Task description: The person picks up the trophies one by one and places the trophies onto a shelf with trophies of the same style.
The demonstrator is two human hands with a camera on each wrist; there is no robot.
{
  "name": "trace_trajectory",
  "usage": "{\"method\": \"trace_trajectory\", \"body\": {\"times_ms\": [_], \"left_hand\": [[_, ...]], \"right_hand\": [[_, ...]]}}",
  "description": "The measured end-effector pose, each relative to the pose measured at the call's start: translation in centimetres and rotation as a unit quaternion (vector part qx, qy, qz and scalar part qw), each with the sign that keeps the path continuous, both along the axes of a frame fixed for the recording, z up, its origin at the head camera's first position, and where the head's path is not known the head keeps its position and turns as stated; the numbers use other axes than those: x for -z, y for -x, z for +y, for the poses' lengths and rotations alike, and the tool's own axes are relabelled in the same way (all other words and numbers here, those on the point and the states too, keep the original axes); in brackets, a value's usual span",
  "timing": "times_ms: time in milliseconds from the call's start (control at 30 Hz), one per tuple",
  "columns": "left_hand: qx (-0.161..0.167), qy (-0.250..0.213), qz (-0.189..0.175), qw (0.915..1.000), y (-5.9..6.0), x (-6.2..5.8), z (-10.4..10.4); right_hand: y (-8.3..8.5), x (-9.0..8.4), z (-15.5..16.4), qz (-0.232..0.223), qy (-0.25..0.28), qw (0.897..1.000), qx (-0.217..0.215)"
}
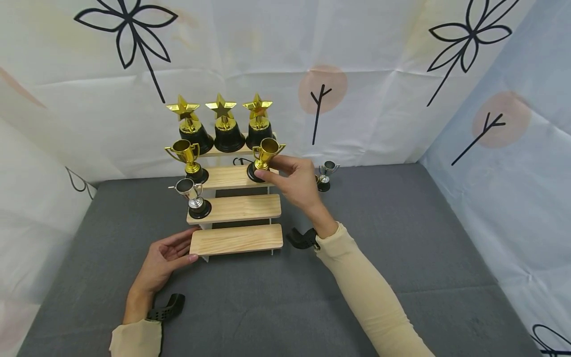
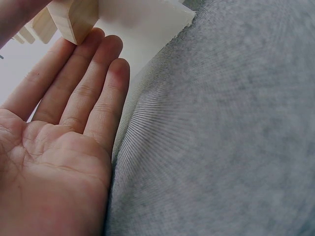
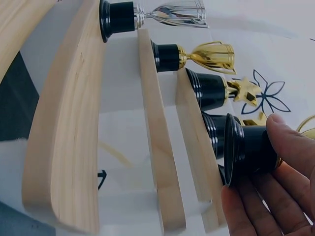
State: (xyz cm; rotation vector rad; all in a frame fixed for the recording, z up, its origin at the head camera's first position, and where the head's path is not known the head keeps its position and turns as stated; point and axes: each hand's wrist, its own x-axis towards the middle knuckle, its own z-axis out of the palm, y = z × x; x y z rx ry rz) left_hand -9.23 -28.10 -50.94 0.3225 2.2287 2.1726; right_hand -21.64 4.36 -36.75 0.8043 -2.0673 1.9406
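Three star trophies [image 1: 220, 124] behind held gold cup [image 1: 265, 159]; silver cup [image 1: 327, 175] beside.

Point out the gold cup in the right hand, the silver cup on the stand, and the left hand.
gold cup [image 1: 266, 148], head view, bowl
silver cup [image 1: 185, 187], head view, bowl
left hand [image 1: 160, 263], head view, palm

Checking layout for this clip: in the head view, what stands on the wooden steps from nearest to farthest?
Bare bottom step → silver cup trophy → two gold cup trophies, the left one standing free, the other held by the right hand → three gold star trophies on the top step.
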Motion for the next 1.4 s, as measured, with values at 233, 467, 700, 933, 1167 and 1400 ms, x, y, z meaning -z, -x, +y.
{"method": "trace_trajectory", "body": {"times_ms": [233,467,700,933,1167,1400], "left_hand": [[0.002,-0.002,-0.001,1.0000,0.0,0.0,0.0],[0.002,-0.003,-0.001,1.0000,0.0,-0.1,0.1],[0.002,-0.006,0.000,1.0000,0.0,-0.1,0.1],[0.002,-0.007,0.001,1.0000,0.0,0.0,0.0],[0.000,-0.004,0.001,1.0000,0.0,0.0,0.1],[-0.001,-0.013,-0.001,0.9999,0.0,0.0,0.1]], "right_hand": [[0.4,0.2,-1.3,-0.003,0.006,1.000,-0.013],[0.8,0.3,-2.5,-0.015,-0.022,1.000,-0.015],[1.2,0.3,-3.6,-0.029,-0.044,0.998,-0.015],[1.6,0.4,-4.6,-0.037,-0.051,0.998,-0.014],[1.9,0.6,-5.3,-0.039,-0.071,0.997,-0.006],[1.9,0.6,-5.7,-0.036,-0.080,0.996,0.005]]}}
